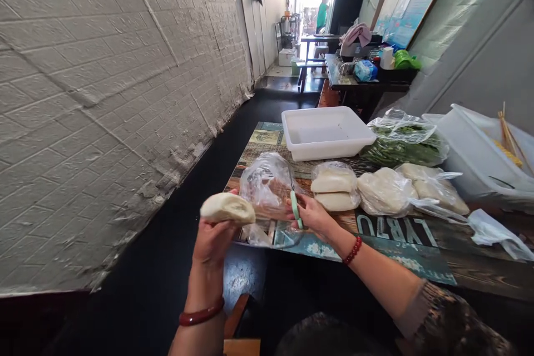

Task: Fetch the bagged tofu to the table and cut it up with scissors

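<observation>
The left hand clasps a bun from below, fingers curled under it, and lifts it off the near-left corner of the table, out over the dark floor. The right hand is clenched around the green handle of scissors, whose blades point up against an emptied clear bag standing just right of the bun. The bun could slip: only the fingertips bear it, with nothing beneath but floor. The blades sit close to the crumpled plastic and could snag it, or nick the left fingers if the hands come together. The bun looks pale, smooth and domed, soft, slightly flattened, with no wrapping. More bagged buns lie further right on the table, a white tray behind them.
</observation>
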A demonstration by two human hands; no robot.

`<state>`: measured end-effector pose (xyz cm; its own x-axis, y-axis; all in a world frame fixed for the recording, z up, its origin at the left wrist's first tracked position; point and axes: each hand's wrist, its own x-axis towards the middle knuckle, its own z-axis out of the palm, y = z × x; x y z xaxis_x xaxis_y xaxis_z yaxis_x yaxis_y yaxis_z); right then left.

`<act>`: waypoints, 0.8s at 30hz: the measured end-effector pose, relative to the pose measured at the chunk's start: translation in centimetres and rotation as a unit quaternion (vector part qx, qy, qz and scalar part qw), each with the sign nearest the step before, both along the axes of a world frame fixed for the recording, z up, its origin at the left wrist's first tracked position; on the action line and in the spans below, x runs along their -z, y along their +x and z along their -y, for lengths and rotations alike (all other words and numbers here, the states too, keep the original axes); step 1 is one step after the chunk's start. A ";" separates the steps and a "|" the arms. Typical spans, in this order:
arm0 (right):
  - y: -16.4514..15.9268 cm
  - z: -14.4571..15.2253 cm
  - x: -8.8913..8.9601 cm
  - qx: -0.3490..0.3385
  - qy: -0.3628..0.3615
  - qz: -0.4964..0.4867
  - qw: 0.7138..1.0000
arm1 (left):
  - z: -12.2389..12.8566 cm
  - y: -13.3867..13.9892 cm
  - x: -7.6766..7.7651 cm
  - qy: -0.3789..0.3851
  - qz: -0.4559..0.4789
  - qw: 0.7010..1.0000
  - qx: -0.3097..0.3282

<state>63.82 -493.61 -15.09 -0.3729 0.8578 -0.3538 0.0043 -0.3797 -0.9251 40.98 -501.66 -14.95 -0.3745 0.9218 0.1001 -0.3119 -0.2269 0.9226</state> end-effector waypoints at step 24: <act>1.8 3.8 -0.8 -0.077 -0.144 -0.204 0.965 | -3.4 1.1 4.6 -0.113 0.128 0.967 0.190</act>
<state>65.63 -497.42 -14.25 -0.6468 0.6691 -0.3660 -0.2614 -0.6454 -0.7177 42.05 -498.22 -19.55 0.0091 0.9852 -0.1709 -0.5579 0.1469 0.8168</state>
